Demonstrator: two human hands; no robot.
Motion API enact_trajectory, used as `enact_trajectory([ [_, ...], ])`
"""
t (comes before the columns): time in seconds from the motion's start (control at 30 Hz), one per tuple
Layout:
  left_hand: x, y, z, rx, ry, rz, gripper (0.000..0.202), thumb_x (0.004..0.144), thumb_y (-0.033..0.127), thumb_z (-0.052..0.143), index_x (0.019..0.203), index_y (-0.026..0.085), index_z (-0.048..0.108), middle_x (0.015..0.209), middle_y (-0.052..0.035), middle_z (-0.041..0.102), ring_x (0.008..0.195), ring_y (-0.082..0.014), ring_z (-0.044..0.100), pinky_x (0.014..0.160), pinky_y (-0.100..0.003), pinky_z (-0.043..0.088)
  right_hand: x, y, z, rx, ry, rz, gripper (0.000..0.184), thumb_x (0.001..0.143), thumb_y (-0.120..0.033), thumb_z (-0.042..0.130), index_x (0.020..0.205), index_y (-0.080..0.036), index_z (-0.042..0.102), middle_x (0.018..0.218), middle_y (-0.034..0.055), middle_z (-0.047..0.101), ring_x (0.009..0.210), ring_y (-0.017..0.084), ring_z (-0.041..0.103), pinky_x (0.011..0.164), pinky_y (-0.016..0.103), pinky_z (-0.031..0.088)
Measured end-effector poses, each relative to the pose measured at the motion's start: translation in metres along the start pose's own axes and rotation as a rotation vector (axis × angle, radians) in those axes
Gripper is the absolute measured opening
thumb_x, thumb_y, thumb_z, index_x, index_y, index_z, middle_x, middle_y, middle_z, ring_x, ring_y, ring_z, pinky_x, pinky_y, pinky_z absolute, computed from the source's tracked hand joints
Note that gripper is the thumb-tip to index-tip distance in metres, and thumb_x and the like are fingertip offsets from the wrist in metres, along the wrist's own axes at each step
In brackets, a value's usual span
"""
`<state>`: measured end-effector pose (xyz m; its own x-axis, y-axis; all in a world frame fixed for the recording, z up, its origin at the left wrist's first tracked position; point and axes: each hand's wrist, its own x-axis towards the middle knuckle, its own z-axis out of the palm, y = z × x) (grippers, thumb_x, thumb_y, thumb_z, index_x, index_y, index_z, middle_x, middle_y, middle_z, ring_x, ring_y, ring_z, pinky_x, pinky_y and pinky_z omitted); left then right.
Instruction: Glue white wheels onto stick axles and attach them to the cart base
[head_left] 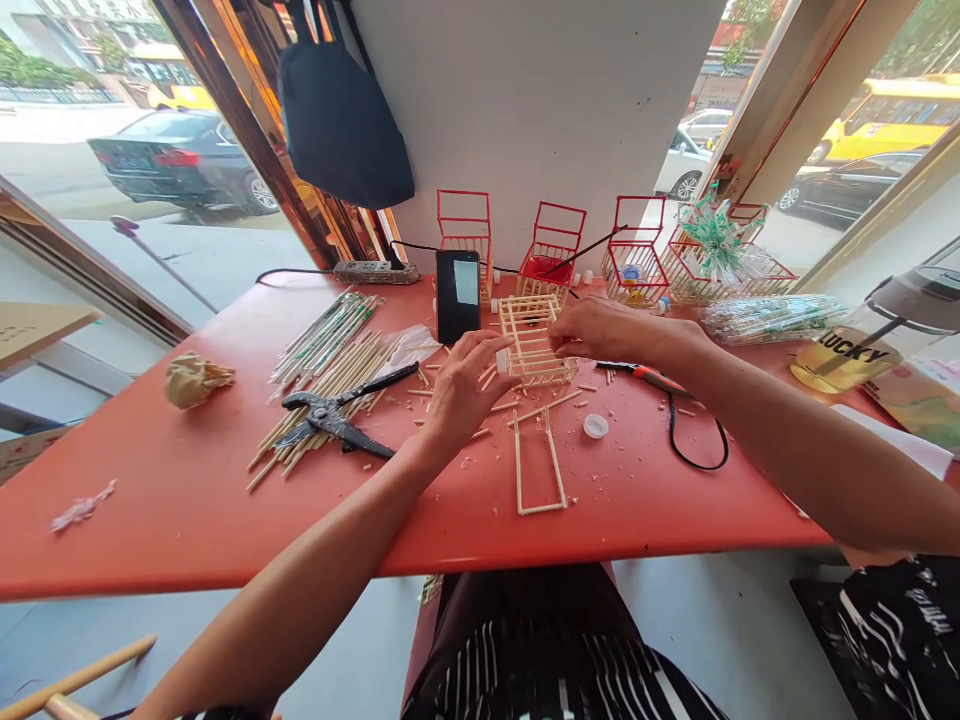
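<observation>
A small cart-like frame of pale wooden sticks stands on the red table, with white caps at some corners. My left hand is at its left side, thumb and fingers closed about the near corner by a white cap. At the right side of the frame, my right hand has its fingers curled down in a pinch; their tips are partly hidden, and what is between them does not show. Nearer to me lies a flat U-shaped stick piece, with a loose white cap to its right.
Pliers rest on a pile of wooden sticks at left. Behind the frame stand a phone and several red-backed stick carts. A red-handled tool, a black cord loop and a drink jug are at right.
</observation>
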<state>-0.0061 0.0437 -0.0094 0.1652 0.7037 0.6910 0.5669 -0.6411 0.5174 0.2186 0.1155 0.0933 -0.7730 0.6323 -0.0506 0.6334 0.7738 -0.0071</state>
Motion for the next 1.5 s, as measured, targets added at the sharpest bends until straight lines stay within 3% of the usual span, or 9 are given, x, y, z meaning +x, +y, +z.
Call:
enact_trajectory([
  [0.1, 0.002, 0.007, -0.008, -0.043, 0.125, -0.025, 0.047, 0.087, 0.039, 0.076, 0.128, 0.021, 0.063, 0.129, -0.0110, 0.065, 0.117, -0.0244, 0.062, 0.092, -0.036, 0.055, -0.008, 0.002, -0.008, 0.148, 0.085, 0.030, 0.009, 0.087, -0.018, 0.066, 0.079, -0.018, 0.071, 0.073, -0.0006, 0.066, 0.069, 0.012, 0.055, 0.066, 0.027, 0.037],
  [0.2, 0.004, 0.014, -0.014, -0.233, 0.272, -0.139, 0.040, 0.092, 0.042, 0.068, 0.124, 0.020, 0.063, 0.121, -0.0094, 0.068, 0.106, -0.0197, 0.065, 0.087, -0.031, 0.055, -0.018, -0.004, -0.012, 0.378, 0.270, 0.104, 0.009, 0.087, -0.024, 0.066, 0.083, -0.018, 0.072, 0.074, -0.0004, 0.066, 0.067, 0.012, 0.054, 0.065, 0.028, 0.038],
  [0.27, 0.003, 0.018, -0.015, -0.430, 0.288, -0.258, 0.034, 0.093, 0.042, 0.066, 0.118, 0.018, 0.064, 0.110, -0.0082, 0.071, 0.098, -0.0171, 0.066, 0.083, -0.028, 0.055, -0.025, -0.013, -0.008, 0.556, 0.415, 0.118, 0.012, 0.086, -0.029, 0.068, 0.085, -0.017, 0.070, 0.077, 0.0003, 0.066, 0.067, 0.012, 0.053, 0.064, 0.027, 0.039],
  [0.33, 0.003, 0.021, -0.012, -0.658, 0.200, -0.398, 0.034, 0.091, 0.042, 0.069, 0.113, 0.016, 0.066, 0.103, -0.0081, 0.073, 0.092, -0.0157, 0.068, 0.078, -0.026, 0.055, -0.031, -0.027, 0.000, 0.665, 0.530, 0.102, 0.015, 0.087, -0.032, 0.068, 0.084, -0.018, 0.067, 0.078, 0.0000, 0.064, 0.067, 0.012, 0.050, 0.063, 0.027, 0.038],
  [0.47, 0.000, 0.025, -0.007, -1.102, -0.151, -0.673, 0.039, 0.086, 0.041, 0.076, 0.112, 0.012, 0.071, 0.103, -0.0121, 0.078, 0.090, -0.0187, 0.074, 0.077, -0.027, 0.057, -0.035, -0.055, 0.022, 0.778, 0.630, 0.060, 0.015, 0.090, -0.032, 0.066, 0.084, -0.018, 0.063, 0.078, -0.0006, 0.062, 0.069, 0.012, 0.050, 0.064, 0.027, 0.038],
  [0.57, -0.002, 0.026, -0.006, -1.268, -0.298, -0.845, 0.036, 0.087, 0.036, 0.077, 0.112, 0.012, 0.074, 0.105, -0.0147, 0.079, 0.094, -0.0220, 0.077, 0.081, -0.029, 0.059, -0.033, -0.066, 0.035, 0.786, 0.688, 0.071, 0.011, 0.092, -0.028, 0.065, 0.085, -0.019, 0.062, 0.080, -0.0003, 0.063, 0.071, 0.013, 0.052, 0.067, 0.027, 0.040],
  [0.73, -0.002, 0.026, -0.006, -1.353, -0.333, -0.973, 0.027, 0.091, 0.030, 0.073, 0.110, 0.012, 0.075, 0.104, -0.0152, 0.080, 0.096, -0.0242, 0.078, 0.083, -0.030, 0.060, -0.028, -0.068, 0.049, 0.751, 0.722, 0.109, 0.009, 0.092, -0.026, 0.064, 0.085, -0.019, 0.063, 0.079, -0.0003, 0.064, 0.071, 0.013, 0.054, 0.067, 0.027, 0.040],
  [1.1, -0.003, 0.025, -0.006, -1.316, -0.363, -1.043, 0.013, 0.088, 0.019, 0.076, 0.097, 0.010, 0.076, 0.097, -0.0124, 0.081, 0.085, -0.0202, 0.079, 0.073, -0.025, 0.062, -0.030, -0.078, 0.058, 0.765, 0.715, 0.115, 0.009, 0.091, -0.025, 0.063, 0.083, -0.021, 0.061, 0.079, -0.0009, 0.064, 0.073, 0.014, 0.055, 0.073, 0.028, 0.043],
  [1.5, -0.006, 0.021, -0.003, -1.286, -0.321, -1.078, 0.016, 0.079, 0.018, 0.083, 0.090, 0.008, 0.078, 0.093, -0.0142, 0.081, 0.083, -0.0218, 0.079, 0.077, -0.028, 0.063, -0.032, -0.078, 0.064, 0.734, 0.681, 0.100, 0.010, 0.094, -0.028, 0.061, 0.085, -0.022, 0.061, 0.081, 0.0001, 0.066, 0.075, 0.016, 0.056, 0.075, 0.029, 0.044],
])
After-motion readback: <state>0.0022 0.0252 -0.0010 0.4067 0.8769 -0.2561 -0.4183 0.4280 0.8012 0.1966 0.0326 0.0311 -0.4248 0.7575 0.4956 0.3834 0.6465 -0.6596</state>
